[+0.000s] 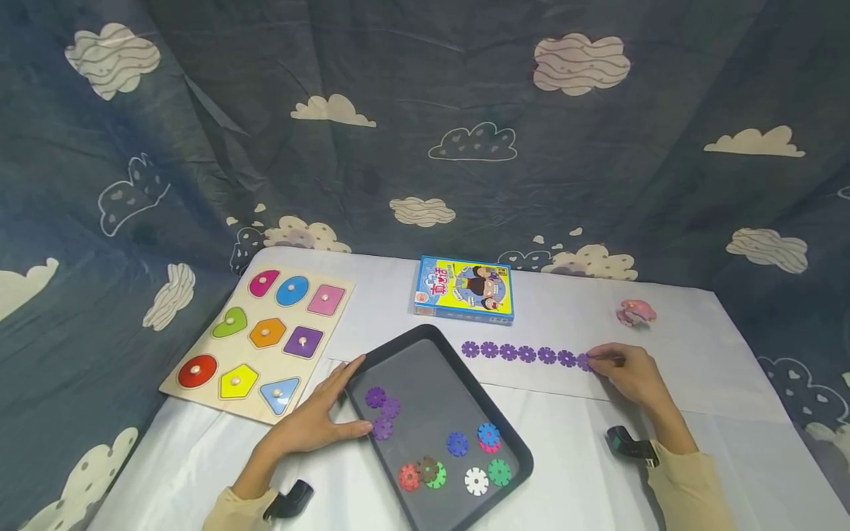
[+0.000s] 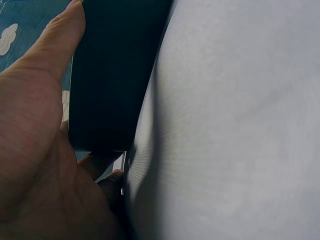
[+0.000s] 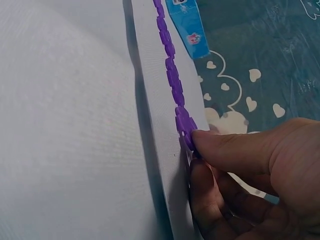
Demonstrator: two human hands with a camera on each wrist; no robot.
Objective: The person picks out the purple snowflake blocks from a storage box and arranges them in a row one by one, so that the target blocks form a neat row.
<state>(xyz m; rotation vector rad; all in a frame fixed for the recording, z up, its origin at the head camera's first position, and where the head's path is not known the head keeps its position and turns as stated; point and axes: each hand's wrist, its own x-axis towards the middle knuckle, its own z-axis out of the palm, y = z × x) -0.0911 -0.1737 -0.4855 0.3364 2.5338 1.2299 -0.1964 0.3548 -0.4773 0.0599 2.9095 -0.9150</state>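
A row of several purple notched plastic discs (image 1: pixel 527 354) lies in a line on the white tabletop. At its right end my right hand (image 1: pixel 627 372) pinches the last purple disc (image 3: pixel 186 127) between thumb and fingers. Neighbouring discs in the row sit close together; whether they interlock I cannot tell. My left hand (image 1: pixel 312 417) rests along the left side of the dark grey tray (image 1: pixel 425 383), its fingers fairly straight and spread from the thumb. Inside the tray lie loose purple discs (image 1: pixel 383 428) near the left thumb, and blue, red, brown, green, white and pink discs toward the near end.
A wooden shape puzzle board (image 1: pixel 249 339) with knobbed pieces lies left of the tray. Behind the tray is a blue and yellow box (image 1: pixel 465 290). A small pink toy (image 1: pixel 636 313) stands at the right back. Cloud-patterned dark cloth (image 1: pixel 425 110) hangs behind the table.
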